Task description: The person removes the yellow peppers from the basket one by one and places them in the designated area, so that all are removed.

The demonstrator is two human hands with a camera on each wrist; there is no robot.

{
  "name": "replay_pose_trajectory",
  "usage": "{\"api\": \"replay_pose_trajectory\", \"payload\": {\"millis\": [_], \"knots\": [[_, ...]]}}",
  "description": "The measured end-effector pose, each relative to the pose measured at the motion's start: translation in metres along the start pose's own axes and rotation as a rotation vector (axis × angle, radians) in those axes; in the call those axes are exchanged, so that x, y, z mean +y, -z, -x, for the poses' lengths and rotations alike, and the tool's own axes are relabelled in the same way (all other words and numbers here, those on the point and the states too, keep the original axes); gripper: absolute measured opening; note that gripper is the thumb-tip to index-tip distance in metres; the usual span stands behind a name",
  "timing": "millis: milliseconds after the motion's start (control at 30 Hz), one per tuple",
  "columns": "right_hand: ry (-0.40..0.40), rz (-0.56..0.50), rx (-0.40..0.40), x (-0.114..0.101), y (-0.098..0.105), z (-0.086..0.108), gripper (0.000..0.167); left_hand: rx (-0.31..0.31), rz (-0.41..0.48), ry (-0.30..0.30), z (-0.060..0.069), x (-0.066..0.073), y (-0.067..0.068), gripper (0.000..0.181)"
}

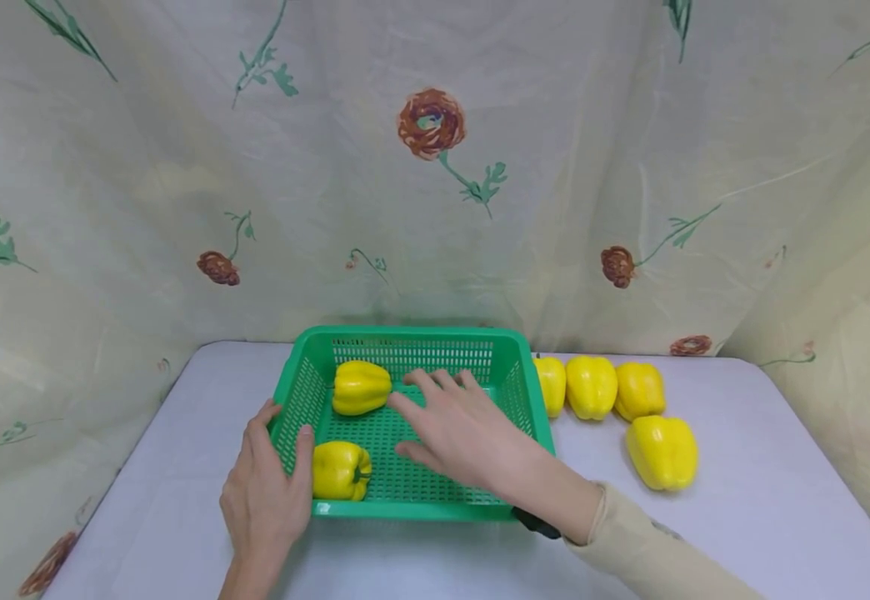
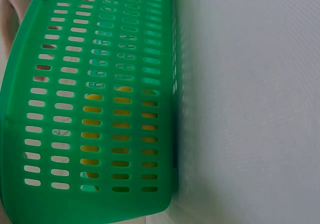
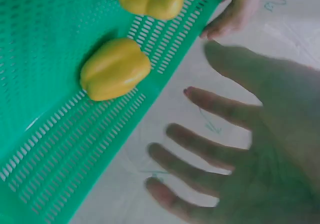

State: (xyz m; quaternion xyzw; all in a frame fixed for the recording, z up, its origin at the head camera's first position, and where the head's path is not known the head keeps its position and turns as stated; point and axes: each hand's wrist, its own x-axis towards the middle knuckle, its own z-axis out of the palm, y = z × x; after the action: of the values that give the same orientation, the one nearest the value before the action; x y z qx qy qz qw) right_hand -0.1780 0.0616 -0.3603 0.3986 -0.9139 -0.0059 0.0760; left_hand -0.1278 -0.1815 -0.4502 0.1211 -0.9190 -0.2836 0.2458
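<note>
A green plastic basket (image 1: 420, 510) with slotted walls stands on the table. Inside it lie two yellow bell peppers, one towards the back left (image 1: 361, 387) and the other (image 1: 341, 471) at the front left corner. My left hand (image 1: 268, 492) holds the basket's left rim, thumb on the inner side and fingers along the outside. Over the basket's middle hovers my right hand (image 1: 457, 429), its fingers spread and holding nothing. The right wrist view shows that hand (image 3: 240, 154) apart from the pepper (image 3: 116, 69). Through the slots in the left wrist view, yellow shows.
Right of the basket are more yellow bell peppers: three in a row along the back, such as the middle one (image 1: 591, 387), and one (image 1: 662, 452) nearer the front. A white cloth covers the table (image 1: 765, 500). Behind it hangs a floral curtain (image 1: 540, 250).
</note>
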Motion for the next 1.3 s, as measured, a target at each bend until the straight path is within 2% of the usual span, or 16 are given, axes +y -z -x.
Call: {"api": "replay_pose_trajectory", "payload": {"millis": [267, 467, 733, 933, 1300], "knots": [[0.019, -0.033, -0.054, 0.003, -0.004, -0.019, 0.052, -0.005, -0.003, 0.011, -0.001, 0.001, 0.0, 0.054], [0.022, -0.05, -0.128, -0.001, -0.006, -0.032, 0.055, -0.007, -0.006, 0.016, -0.001, 0.001, 0.0, 0.054], [0.144, -0.002, -0.16, -0.006, -0.015, -0.045, 0.055, -0.007, -0.012, 0.018, -0.001, 0.001, -0.001, 0.055], [0.244, 0.054, -0.181, -0.012, -0.023, -0.053, 0.065, -0.026, -0.028, 0.03, -0.002, 0.003, 0.0, 0.056], [0.338, 0.101, -0.253, -0.021, -0.036, -0.061, 0.07, -0.037, -0.028, 0.025, -0.002, 0.0, 0.001, 0.057]]}}
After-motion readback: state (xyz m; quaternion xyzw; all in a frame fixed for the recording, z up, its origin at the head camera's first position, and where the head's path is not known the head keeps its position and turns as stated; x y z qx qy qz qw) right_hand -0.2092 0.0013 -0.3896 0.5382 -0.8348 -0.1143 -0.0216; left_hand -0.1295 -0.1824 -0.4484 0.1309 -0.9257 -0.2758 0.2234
